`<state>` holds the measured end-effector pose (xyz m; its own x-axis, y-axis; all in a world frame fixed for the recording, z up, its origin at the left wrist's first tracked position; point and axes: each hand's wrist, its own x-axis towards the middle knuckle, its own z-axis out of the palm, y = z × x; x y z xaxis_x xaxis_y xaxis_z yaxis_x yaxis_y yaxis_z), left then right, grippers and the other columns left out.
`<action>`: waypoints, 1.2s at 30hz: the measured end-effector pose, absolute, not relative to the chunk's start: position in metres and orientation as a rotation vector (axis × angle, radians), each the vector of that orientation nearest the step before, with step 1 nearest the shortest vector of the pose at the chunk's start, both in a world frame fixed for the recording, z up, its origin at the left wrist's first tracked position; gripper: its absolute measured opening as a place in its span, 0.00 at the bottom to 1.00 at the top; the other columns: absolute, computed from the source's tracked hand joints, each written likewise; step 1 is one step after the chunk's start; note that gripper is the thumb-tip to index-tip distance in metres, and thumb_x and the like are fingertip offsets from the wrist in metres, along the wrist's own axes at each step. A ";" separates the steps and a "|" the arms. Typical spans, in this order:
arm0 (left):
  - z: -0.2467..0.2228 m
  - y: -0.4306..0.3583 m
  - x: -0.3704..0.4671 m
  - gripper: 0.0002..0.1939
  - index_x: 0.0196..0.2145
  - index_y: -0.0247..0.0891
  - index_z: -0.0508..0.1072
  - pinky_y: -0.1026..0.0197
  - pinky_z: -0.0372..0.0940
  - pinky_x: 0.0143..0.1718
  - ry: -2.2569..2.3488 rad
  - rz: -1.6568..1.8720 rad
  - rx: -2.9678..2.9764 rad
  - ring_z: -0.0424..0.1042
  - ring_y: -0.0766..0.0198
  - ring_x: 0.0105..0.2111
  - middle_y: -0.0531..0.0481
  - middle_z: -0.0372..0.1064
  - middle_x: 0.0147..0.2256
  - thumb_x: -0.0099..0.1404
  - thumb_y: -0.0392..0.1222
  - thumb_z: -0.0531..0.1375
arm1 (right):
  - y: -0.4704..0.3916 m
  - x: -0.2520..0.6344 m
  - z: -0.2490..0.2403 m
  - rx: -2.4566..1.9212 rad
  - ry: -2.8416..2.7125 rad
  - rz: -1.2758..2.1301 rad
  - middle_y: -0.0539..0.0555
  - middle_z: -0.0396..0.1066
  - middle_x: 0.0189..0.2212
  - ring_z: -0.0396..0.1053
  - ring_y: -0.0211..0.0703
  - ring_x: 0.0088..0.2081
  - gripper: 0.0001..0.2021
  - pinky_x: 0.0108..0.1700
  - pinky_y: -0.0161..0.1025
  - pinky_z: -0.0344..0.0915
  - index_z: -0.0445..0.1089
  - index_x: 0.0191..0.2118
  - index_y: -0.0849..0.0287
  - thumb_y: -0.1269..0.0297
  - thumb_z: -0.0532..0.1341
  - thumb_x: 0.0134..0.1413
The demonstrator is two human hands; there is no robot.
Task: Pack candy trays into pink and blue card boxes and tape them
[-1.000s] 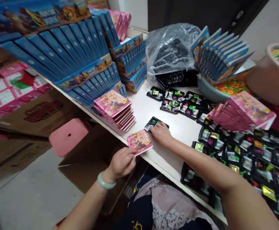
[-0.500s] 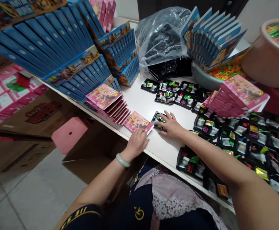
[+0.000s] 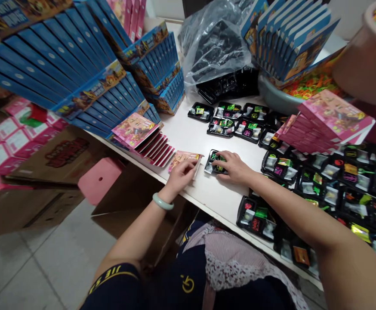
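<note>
Tipping up near-R edge of pink box (image 3: 180, 158), flat in prev frame; on white table (image 3: 212, 193), just L of black tray (image 3: 213, 155). Pinching edge w/ L hand (image 3: 180, 176) thumb + fingers; spreading R hand (image 3: 238, 168) fingers over tray, can't tell if gripping. Prob. light, thin card, creases easily: hold by edges.

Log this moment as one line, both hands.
left hand: on pink box | right hand: on black tray | table: pink stack left of pink box, filled trays to the right
</note>
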<state>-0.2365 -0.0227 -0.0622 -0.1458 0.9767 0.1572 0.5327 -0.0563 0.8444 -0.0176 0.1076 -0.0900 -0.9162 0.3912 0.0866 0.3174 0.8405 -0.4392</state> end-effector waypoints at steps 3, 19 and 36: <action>-0.061 -0.013 -0.240 0.11 0.26 0.36 0.67 0.52 0.68 0.50 1.660 1.171 1.392 0.73 0.55 0.48 0.39 0.74 0.48 0.62 0.44 0.60 | 0.101 -0.003 -0.081 -0.367 -2.803 0.693 0.63 0.58 0.60 0.53 0.60 0.62 0.20 0.57 0.56 0.55 0.70 0.54 0.53 0.58 0.63 0.55; -0.083 0.000 -0.219 0.15 0.25 0.33 0.67 0.67 0.66 0.21 1.428 1.031 1.079 0.71 0.68 0.27 0.39 0.72 0.50 0.55 0.48 0.64 | 0.079 -0.019 -0.109 -0.446 -2.774 0.650 0.65 0.57 0.60 0.49 0.64 0.63 0.22 0.59 0.61 0.53 0.70 0.55 0.54 0.60 0.65 0.54; -0.086 0.005 -0.221 0.15 0.25 0.33 0.66 0.67 0.70 0.22 1.346 1.018 1.063 0.73 0.64 0.33 0.39 0.70 0.50 0.55 0.46 0.64 | 0.080 -0.018 -0.121 -0.369 -2.763 0.677 0.64 0.57 0.59 0.48 0.60 0.64 0.17 0.62 0.64 0.45 0.70 0.51 0.56 0.55 0.59 0.60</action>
<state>-0.2213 0.0053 -0.0859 -0.0105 0.9728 -0.2314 0.0421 0.2316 0.9719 -0.0179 0.0805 -0.1209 -0.9305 0.3068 0.2003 0.1794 0.8581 -0.4811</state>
